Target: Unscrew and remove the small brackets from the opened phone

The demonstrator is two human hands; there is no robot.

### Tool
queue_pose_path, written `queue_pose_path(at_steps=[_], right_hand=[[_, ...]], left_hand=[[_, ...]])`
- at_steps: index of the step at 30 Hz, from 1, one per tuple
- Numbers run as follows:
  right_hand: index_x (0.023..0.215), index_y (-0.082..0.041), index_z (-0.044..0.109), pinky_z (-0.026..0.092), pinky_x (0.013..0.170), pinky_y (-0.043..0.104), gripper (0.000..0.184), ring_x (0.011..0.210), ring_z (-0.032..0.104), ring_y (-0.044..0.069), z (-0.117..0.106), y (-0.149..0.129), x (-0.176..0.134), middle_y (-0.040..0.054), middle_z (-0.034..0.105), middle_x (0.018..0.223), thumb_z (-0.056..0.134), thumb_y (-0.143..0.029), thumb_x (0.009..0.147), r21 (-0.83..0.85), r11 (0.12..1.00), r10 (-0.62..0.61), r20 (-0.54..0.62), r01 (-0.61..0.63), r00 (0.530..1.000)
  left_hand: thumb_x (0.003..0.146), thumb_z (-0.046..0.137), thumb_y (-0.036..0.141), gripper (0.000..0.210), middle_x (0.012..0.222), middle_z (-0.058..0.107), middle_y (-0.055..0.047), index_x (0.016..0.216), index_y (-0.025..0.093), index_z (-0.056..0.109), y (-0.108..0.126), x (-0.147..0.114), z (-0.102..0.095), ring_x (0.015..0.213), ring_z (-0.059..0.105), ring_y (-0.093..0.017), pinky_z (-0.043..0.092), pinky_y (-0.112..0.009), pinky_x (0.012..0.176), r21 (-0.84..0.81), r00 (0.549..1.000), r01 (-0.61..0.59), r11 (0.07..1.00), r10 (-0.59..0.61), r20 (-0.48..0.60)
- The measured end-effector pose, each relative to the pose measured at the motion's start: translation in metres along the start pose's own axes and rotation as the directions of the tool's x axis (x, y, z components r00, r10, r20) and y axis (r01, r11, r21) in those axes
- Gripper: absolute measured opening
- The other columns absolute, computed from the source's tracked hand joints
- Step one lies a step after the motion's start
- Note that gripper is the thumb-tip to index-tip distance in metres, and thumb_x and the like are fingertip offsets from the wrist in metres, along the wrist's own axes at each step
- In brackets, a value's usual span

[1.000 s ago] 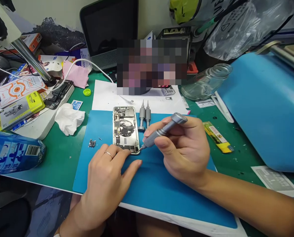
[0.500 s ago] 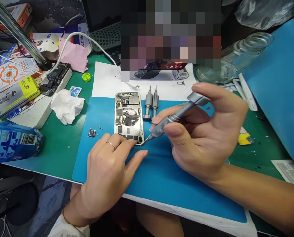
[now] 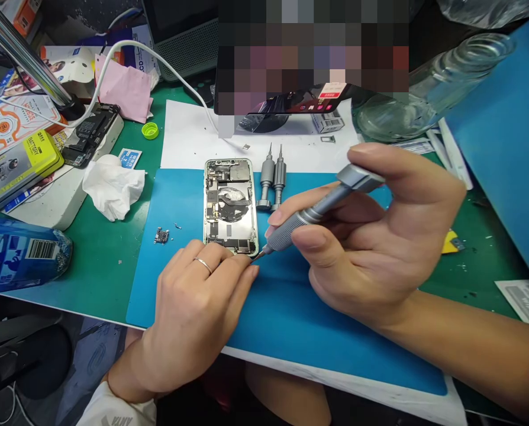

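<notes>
An opened smartphone (image 3: 230, 207) lies upright on the blue mat, its inner parts showing. My left hand (image 3: 197, 307), with a ring on one finger, rests at its bottom edge, covering part of it. Thumb and index finger come together there beside the screwdriver tip; anything between them is hidden. In my right hand (image 3: 371, 254) is a grey precision screwdriver (image 3: 286, 232), slanted, the index finger on its end cap. Its tip meets the phone's lower right corner by my left fingertips. Two similar screwdrivers (image 3: 273, 174) lie right of the phone. Small loose parts (image 3: 161, 235) lie left.
A crumpled tissue (image 3: 113, 188), a green cap (image 3: 150, 131), a battery box (image 3: 20, 168) and a blue pack (image 3: 22, 254) crowd the left side. A glass jar (image 3: 433, 89) leans at the back right. White paper (image 3: 184, 139) borders the blue mat (image 3: 291, 331).
My left thumb has closed in toward the index finger at the screwdriver tip. The right hand keeps its grip on the screwdriver. The view has shifted slightly.
</notes>
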State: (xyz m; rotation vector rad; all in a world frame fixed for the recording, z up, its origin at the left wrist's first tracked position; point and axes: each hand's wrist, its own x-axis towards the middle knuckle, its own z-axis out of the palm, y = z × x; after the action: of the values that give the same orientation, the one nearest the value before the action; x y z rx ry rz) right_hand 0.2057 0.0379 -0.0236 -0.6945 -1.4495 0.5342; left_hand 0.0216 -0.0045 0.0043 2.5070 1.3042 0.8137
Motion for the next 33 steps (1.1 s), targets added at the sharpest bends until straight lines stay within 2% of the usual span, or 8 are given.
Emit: queue_pose_path(at_steps=[14, 17, 21, 26, 33], right_hand=[[0.136, -0.047, 0.063, 0.066, 0.061, 0.022, 0.048, 0.077, 0.07, 0.009, 0.005, -0.011, 0.004, -0.0001, 0.054, 0.132, 0.071, -0.024, 0.094, 0.019, 0.998, 0.062, 0.006, -0.062, 0.998], [0.138, -0.047, 0.062, 0.065, 0.059, 0.021, 0.049, 0.074, 0.069, 0.009, 0.006, -0.014, 0.006, -0.0003, 0.055, 0.132, 0.07, -0.025, 0.095, -0.012, 0.999, 0.045, 0.014, -0.044, 0.999], [0.134, -0.051, 0.063, 0.065, 0.056, 0.024, 0.047, 0.072, 0.069, 0.012, 0.007, -0.015, 0.006, -0.0018, 0.058, 0.13, 0.072, -0.03, 0.093, -0.036, 0.996, 0.081, -0.01, -0.082, 0.997], [0.139, -0.048, 0.061, 0.065, 0.057, 0.024, 0.052, 0.073, 0.069, 0.011, 0.006, -0.015, 0.005, 0.0003, 0.056, 0.126, 0.071, -0.024, 0.093, -0.019, 0.998, 0.063, 0.01, -0.063, 0.998], [0.14, -0.049, 0.06, 0.064, 0.053, 0.025, 0.052, 0.07, 0.068, 0.011, 0.007, -0.013, 0.006, 0.0004, 0.057, 0.123, 0.071, -0.028, 0.093, -0.078, 0.997, 0.031, 0.018, -0.03, 0.999]], left_hand=[[0.101, 0.064, 0.015, 0.009, 0.089, 0.073, -0.003, 0.097, 0.018, 0.071, 0.001, 0.001, 0.0, 0.08, 0.061, -0.017, 0.05, -0.035, 0.074, 0.011, 1.0, 0.015, 1.0, -0.015, 0.005], [0.101, 0.064, 0.016, 0.008, 0.091, 0.074, -0.002, 0.098, 0.018, 0.071, 0.001, 0.0, -0.001, 0.082, 0.062, -0.018, 0.05, -0.035, 0.076, 0.008, 1.0, 0.012, 1.0, -0.012, 0.01], [0.101, 0.064, 0.016, 0.008, 0.089, 0.074, -0.002, 0.098, 0.018, 0.072, 0.0, 0.001, 0.0, 0.081, 0.062, -0.018, 0.05, -0.036, 0.076, 0.013, 1.0, 0.016, 1.0, -0.016, 0.008], [0.101, 0.065, 0.016, 0.008, 0.089, 0.075, -0.002, 0.097, 0.017, 0.072, 0.001, 0.001, 0.001, 0.08, 0.063, -0.018, 0.051, -0.035, 0.075, 0.014, 1.0, 0.009, 1.0, -0.009, -0.007], [0.1, 0.065, 0.015, 0.009, 0.088, 0.075, -0.002, 0.096, 0.017, 0.073, 0.001, 0.0, 0.0, 0.08, 0.063, -0.017, 0.051, -0.035, 0.075, 0.011, 1.0, 0.02, 1.0, -0.019, -0.01]])
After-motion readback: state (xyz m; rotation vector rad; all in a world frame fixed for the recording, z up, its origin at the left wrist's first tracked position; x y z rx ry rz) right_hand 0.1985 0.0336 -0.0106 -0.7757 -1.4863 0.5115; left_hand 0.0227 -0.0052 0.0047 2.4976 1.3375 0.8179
